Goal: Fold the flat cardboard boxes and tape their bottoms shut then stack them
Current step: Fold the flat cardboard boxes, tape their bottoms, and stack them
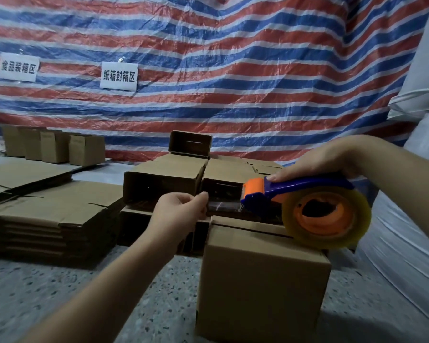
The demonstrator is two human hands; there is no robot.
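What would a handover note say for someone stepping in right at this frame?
Left hand: pinches the free end of the clear tape, pulled out from the dispenser.
Right hand: grips the tape dispenser above the folded box in front.
Flat boxes lie stacked at left; folded boxes are stacked behind.
Done: front box folded, flaps closed.
Left: no tape visible on its seam yet; tape it, stack it, then work through the flat pile.

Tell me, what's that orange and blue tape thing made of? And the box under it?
The tape dispenser looks like hard plastic: smooth, bright, slightly shiny. Its tape roll seems clear yellowish film. The box looks like plain brown cardboard, matte.
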